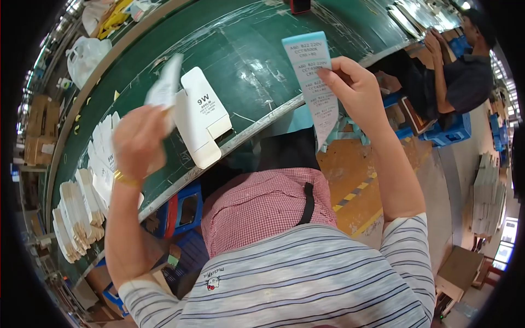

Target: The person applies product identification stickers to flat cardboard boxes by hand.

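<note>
My right hand point(354, 87) pinches a strip of printed stickers point(315, 82) on pale blue backing between thumb and fingers; the strip hangs down past the table edge. My left hand point(141, 139), smeared by motion, is closed on a flat white carton point(165, 82), also blurred, that sticks up beyond the fingers. Just right of that hand, a flattened white carton printed "9W" point(202, 106) lies on the green table point(251, 71), its lower flaps at the front edge. Further left, several similar cartons point(104, 142) lie fanned out, partly behind my left wrist.
Stacked cartons point(76, 213) stand at the table's left end. A white plastic bag point(87, 60) lies beyond the far rim. At the right, a co-worker point(465, 82) sits beside a blue crate point(451, 131). A dark red object point(299, 5) lies at the far side.
</note>
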Available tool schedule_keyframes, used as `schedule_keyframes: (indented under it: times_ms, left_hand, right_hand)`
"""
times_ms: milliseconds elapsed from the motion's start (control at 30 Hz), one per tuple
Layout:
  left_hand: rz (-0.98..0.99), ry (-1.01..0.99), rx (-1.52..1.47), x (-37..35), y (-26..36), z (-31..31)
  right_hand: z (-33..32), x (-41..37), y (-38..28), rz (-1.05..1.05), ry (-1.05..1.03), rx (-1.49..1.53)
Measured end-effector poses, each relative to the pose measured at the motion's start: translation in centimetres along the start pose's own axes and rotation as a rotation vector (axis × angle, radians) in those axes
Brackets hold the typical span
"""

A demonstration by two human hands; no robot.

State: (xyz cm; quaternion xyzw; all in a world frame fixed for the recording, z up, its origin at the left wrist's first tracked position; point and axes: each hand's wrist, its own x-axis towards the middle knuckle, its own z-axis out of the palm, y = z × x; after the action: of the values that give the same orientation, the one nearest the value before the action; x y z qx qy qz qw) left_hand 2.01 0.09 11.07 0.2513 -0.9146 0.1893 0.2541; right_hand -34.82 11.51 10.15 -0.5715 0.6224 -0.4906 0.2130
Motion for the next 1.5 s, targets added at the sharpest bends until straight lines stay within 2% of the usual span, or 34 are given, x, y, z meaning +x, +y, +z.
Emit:
schedule_keyframes:
  times_ms: [133,200,233,267,300,367,467,633,667,700,767,833,900,1033,1067,1133,1200,1233,1333,1467,1500]
  left_hand:
    - [-0.067,-0.086,0.228,-5.8,-5.3,-6.8]
    - [-0.069,-0.175,0.3,-11.3,-8.4,-8.1]
    - [-0.153,-0.237,0.284,-15.4,-10.1,-7.5]
    - [-0.284,-0.427,0.263,-19.6,-11.7,-7.0]
    - [-0.391,-0.503,0.146,-23.3,-13.2,-6.4]
    - [-0.442,-0.505,0.169,-22.6,-9.4,-6.5]
    - [-0.546,-0.336,-0.003,-18.1,-4.7,-5.5]
    - [-0.598,-0.077,-0.568,-6.4,3.8,-3.8]
    - [-0.644,-0.018,-0.767,-4.1,5.6,-3.6]
    - [-0.652,0.043,-0.92,-2.9,6.9,-2.9]
    - [-0.675,0.084,-1.138,-0.5,9.3,-2.0]
    - [-0.756,0.159,-1.502,1.4,11.5,-1.1]
    - [-0.82,0.237,-1.714,2.3,12.5,-0.5]
    - [-0.921,0.195,-1.721,0.6,12.5,-0.5]
    - [-0.915,0.169,-1.636,0.1,12.3,-0.7]
    - [-0.896,0.108,-1.473,-0.7,12.0,-0.9]
    - [-0.889,0.131,-1.447,-1.1,12.1,-1.4]
    - [-0.922,0.144,-1.459,-1.4,12.2,-1.6]
    - [-0.971,0.171,-1.463,-2.3,12.1,-1.3]
    - [-1.035,0.147,-1.53,-3.1,11.9,-0.8]
    - [-1.07,0.075,-1.616,-3.3,11.6,-1.0]
  right_hand:
    - [-0.7,1.3,-1.1,-0.131,0.06,-0.003]
    - [-1.4,2.1,-2.7,-0.241,0.121,0.008]
    - [-1.7,2.1,-3.3,-0.275,0.135,0.0]
    - [-2.1,2.3,-3.8,-0.301,0.14,-0.015]
    - [-2.4,2.4,-4.1,-0.317,0.136,-0.032]
    - [-2.8,2.6,-4.7,-0.342,0.105,-0.067]
    - [-3.4,2.9,-6.3,-0.398,0.022,-0.106]
    - [-2.6,2.5,-9.1,-0.496,-0.178,-0.151]
    - [-2.0,2.3,-9.2,-0.503,-0.22,-0.146]
    - [-1.0,1.9,-9.2,-0.454,-0.251,-0.114]
    - [1.3,0.3,-7.9,-0.217,-0.307,0.009]
    - [3.3,-1.6,-6.5,-0.025,-0.343,0.108]
    - [4.6,-2.5,-5.1,-0.012,-0.364,0.126]
    - [6.3,-3.4,-4.2,-0.079,-0.475,0.142]
    - [6.7,-3.5,-4.3,-0.077,-0.513,0.161]
    - [8.0,-3.5,-5.2,-0.182,-0.457,0.276]
    - [8.9,-3.1,-5.9,-0.238,-0.459,0.326]
    - [9.2,-2.7,-6.5,-0.329,-0.458,0.195]
    - [10.4,-2.8,-5.6,-0.326,-0.435,0.19]
    - [12.0,-3.7,-5.2,-0.105,-0.389,0.3]
    - [12.5,-4.0,-4.8,-0.088,-0.363,0.312]
